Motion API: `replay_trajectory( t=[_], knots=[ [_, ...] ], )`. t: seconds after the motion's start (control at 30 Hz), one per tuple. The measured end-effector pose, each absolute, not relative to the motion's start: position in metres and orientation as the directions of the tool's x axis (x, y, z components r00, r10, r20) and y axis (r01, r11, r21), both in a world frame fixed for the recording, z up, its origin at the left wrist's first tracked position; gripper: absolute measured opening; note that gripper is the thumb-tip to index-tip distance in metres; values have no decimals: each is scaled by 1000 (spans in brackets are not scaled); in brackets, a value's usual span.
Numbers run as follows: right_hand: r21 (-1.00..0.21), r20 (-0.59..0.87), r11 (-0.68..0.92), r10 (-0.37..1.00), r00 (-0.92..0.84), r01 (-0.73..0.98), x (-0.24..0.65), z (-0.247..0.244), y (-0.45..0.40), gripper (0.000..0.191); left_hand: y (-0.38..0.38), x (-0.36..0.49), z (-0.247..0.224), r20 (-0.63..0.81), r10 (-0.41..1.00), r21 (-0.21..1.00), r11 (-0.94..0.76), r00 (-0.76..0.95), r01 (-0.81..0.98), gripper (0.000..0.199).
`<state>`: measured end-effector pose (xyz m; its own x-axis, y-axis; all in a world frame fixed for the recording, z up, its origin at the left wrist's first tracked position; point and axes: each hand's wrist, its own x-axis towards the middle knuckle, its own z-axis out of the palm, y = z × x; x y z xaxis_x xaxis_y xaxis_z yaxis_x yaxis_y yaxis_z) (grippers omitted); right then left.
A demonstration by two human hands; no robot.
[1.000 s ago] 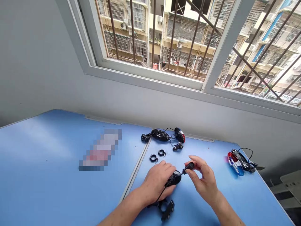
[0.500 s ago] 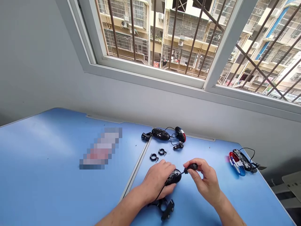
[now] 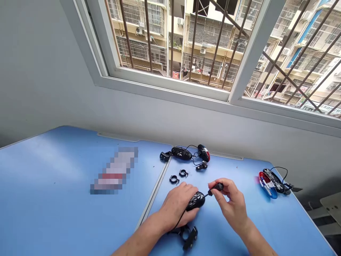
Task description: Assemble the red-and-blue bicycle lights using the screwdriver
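My left hand [image 3: 178, 203] is wrapped round a glossy black oval bicycle horn unit [image 3: 196, 201] and steadies it over the table. A thin black cable [image 3: 181, 218] runs from it down past my wrist. Between thumb and fingers, my right hand [image 3: 231, 199] grips a short black screwdriver [image 3: 217, 187], whose shaft points left to the unit's right end. The tip meets the casing there; the screw itself is too small to see. Just below my left hand lies a black clamp with a small button box [image 3: 190, 239].
Two black ring clamps [image 3: 174, 179] lie beyond my hands. Behind them sits another black horn set [image 3: 181, 153] with cables and a red-and-white-faced part [image 3: 204, 153]. At the right are a red-and-blue shell [image 3: 268, 185] and a black wired part [image 3: 277, 180]. A blurred packet [image 3: 117, 170] lies left.
Both hands hold nearly the same places. The right fingers and screwdriver handle have shifted very slightly; the camera view has tilted a little.
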<state>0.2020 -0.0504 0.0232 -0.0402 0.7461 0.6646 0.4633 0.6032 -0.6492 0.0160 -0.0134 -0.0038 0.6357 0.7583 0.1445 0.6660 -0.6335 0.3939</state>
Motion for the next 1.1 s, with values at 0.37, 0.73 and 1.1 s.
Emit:
replay_trajectory(
  t=[0.37,0.73,1.1],
  knots=[
    [-659,642,573,766,-32,487,212,26,-46,7,-13,15,-2,100,758,422,-619,644,663,23],
    [-854,491,426,851,189,299,212,22,-37,18,-10,13,-3,118,753,451,-621,647,641,27],
    [-962,206,264,866,456,-66,243,14,-3,41,-8,11,-1,159,764,487,-612,626,623,28]
  ],
)
